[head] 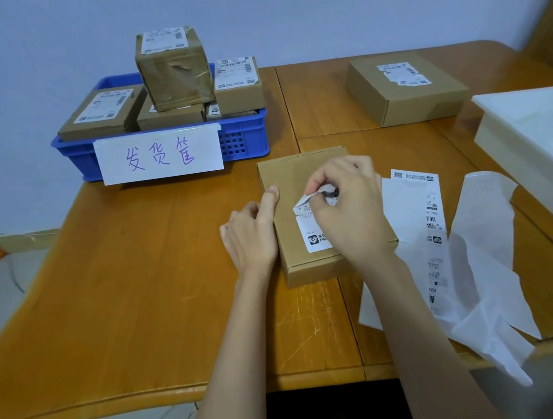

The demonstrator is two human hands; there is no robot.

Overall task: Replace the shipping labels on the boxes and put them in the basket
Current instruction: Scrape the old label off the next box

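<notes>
A flat cardboard box point(294, 179) lies in the middle of the wooden table. A white shipping label point(313, 236) sticks to its top, with the upper part torn and lifted. My right hand point(350, 207) pinches the lifted, crumpled end of that label. My left hand point(253, 232) grips the box's left side, thumb on top. At the back left stands the blue basket point(246, 137), holding several labelled boxes, one stacked on top point(174, 69).
Another labelled box point(406, 87) sits at the back right. A strip of fresh labels point(433, 219) and loose white backing paper point(487, 254) lie right of the box. A white tray point(529, 146) stands at the right edge. A paper sign point(158, 155) hangs on the basket.
</notes>
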